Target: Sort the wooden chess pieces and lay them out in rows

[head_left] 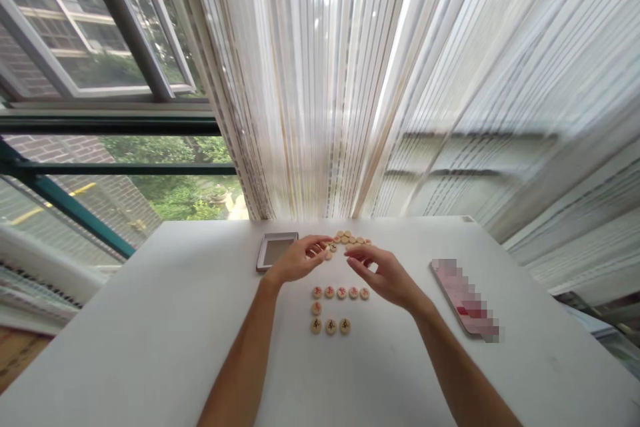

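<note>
Round wooden chess pieces with red and black characters lie on a white table (pixel 165 320). A loose pile of pieces (pixel 350 239) sits at the far middle. Nearer me, a row of red-marked pieces (pixel 341 292) lies above one single piece (pixel 317 308) and a short row of black-marked pieces (pixel 331 326). My left hand (pixel 299 259) reaches to the pile's left edge, its fingers curled and pinching a small piece. My right hand (pixel 383 273) hovers just right of the pile, fingers bent and pinched together; what they hold is hidden.
A small framed box or lid (pixel 276 250) lies left of the pile. A pink phone (pixel 465 298) lies on the right of the table. Sheer white curtains (pixel 380 80) hang behind the table's far edge; an open window (pixel 100 80) is at the left.
</note>
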Motion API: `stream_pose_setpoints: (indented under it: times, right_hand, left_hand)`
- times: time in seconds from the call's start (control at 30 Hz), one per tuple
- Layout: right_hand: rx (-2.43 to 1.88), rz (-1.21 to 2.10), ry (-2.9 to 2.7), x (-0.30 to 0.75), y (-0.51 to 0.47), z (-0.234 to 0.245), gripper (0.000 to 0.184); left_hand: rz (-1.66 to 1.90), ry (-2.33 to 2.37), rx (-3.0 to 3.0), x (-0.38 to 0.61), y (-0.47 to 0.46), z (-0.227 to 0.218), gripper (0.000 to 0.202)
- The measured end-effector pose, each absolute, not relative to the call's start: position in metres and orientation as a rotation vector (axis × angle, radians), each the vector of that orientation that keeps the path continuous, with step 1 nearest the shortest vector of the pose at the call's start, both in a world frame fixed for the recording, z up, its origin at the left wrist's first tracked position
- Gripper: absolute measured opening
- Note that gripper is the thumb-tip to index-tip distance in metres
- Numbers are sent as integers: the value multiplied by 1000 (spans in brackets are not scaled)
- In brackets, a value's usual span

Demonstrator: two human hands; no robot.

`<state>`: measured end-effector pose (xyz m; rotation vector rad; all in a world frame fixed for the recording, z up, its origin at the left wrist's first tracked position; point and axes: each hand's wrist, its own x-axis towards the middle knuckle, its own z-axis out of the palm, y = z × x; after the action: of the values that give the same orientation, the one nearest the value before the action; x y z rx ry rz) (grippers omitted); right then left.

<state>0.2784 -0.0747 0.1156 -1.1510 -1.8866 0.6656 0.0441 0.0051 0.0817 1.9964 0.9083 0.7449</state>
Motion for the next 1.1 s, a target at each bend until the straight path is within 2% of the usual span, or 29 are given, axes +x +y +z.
stream_pose_setpoints:
  times: [0.17,0.33,0.6,1.1]
  right_hand:
    - [-1093,694,-1908,276,-63,139,25]
    - [-1053,664,-1936,275,-58,142,24]
    - [-1050,672,-2023,279,-58,133,28]
    - [-946,1055,-1877,278,-60,134,19]
  left_hand:
    - [807,603,1623,39,-2,95,40]
    - [837,472,1450,45,-8,95,37]
    - [776,567,1509,52,-14,103,30]
    - [793,780,1732,56,-27,119,31]
